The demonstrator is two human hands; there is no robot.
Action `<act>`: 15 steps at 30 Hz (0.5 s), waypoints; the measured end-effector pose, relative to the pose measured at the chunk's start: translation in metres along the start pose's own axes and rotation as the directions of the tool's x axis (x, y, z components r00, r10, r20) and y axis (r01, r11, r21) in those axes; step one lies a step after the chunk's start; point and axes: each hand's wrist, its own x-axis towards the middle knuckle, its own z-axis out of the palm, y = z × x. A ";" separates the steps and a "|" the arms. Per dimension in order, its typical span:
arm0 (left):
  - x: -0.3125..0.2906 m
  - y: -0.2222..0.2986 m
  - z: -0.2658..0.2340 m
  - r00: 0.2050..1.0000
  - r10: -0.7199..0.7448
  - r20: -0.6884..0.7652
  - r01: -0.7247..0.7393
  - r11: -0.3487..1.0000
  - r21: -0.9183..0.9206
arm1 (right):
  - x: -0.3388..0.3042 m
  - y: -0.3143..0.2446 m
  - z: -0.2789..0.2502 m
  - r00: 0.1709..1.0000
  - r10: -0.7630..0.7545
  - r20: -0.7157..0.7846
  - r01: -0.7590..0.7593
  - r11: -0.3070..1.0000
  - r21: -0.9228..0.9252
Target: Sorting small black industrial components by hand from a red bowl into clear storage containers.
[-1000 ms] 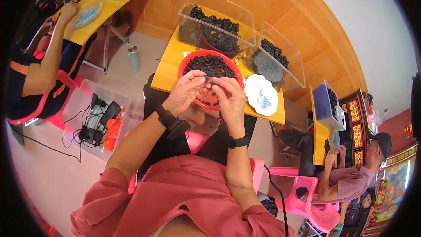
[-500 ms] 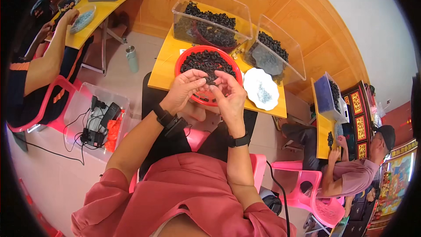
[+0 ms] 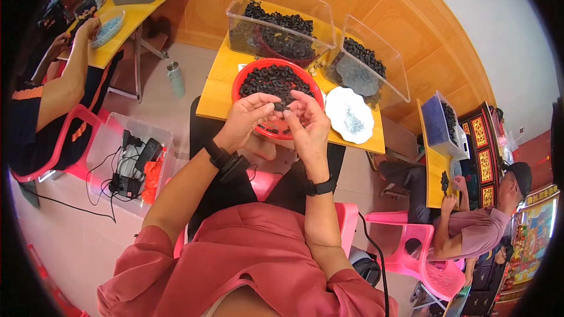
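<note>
Over the near part of a red basin [image 3: 237, 89], both hands meet at a small black ring-like part [image 3: 279, 106]. My left hand [image 3: 245, 120] pinches it between thumb and fingertips. My right hand [image 3: 311, 128] has its thumb against the part's right side, with its fingers curled around that side. Whether a smaller piece is also between the fingers is too fine to tell. Many similar black parts [image 3: 273, 81] fill the basin. Right of it, a white scalloped plate [image 3: 358, 132] bears a scatter of small silvery pieces [image 3: 353, 120].
Two clear bins [image 3: 235, 32] [image 3: 399, 79] of black parts stand behind on the yellow table [image 3: 211, 97]. A box of cables [image 3: 132, 164] and a green bottle [image 3: 175, 79] are on the floor at left. Other people work at tables on both sides.
Both hands stay over the basin with the black part. Its angle between my fingertips has shifted slightly. The view has moved a little.
</note>
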 end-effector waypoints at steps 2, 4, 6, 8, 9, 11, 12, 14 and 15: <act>0.000 0.000 0.001 1.000 0.001 0.003 -0.001 1.000 0.019 | 0.000 0.000 -0.001 1.000 0.025 -0.006 -0.024 0.998 0.057; 0.001 -0.003 -0.001 1.000 0.003 0.008 -0.004 0.999 0.045 | 0.000 0.001 -0.002 0.999 0.032 -0.001 -0.032 0.997 0.071; 0.000 -0.003 -0.001 1.000 0.018 0.019 -0.018 0.999 0.049 | 0.000 0.002 -0.002 0.999 0.039 0.005 -0.040 0.996 0.085; 0.000 -0.004 -0.001 0.999 0.031 0.030 -0.033 0.998 0.052 | 0.000 0.003 -0.003 0.998 0.063 0.011 -0.064 0.983 0.174; 0.000 -0.004 -0.001 0.999 0.028 0.028 -0.030 0.998 0.061 | 0.000 0.003 -0.003 0.998 0.064 0.010 -0.064 0.983 0.174; -0.001 -0.004 0.000 0.999 0.025 0.025 -0.027 0.997 0.071 | 0.000 0.004 -0.004 0.997 0.075 0.003 -0.075 0.982 0.175; -0.001 -0.004 0.000 0.999 0.026 0.027 -0.028 0.996 0.086 | 0.000 0.002 -0.005 0.997 0.076 0.003 -0.076 0.982 0.175; -0.001 -0.003 0.001 0.999 0.026 0.030 -0.029 0.995 0.101 | -0.001 -0.002 -0.006 0.995 0.096 0.021 -0.099 0.981 0.165; -0.002 -0.003 0.001 0.999 0.025 0.032 -0.029 0.992 0.126 | -0.001 -0.001 -0.007 0.995 0.098 0.020 -0.100 0.981 0.165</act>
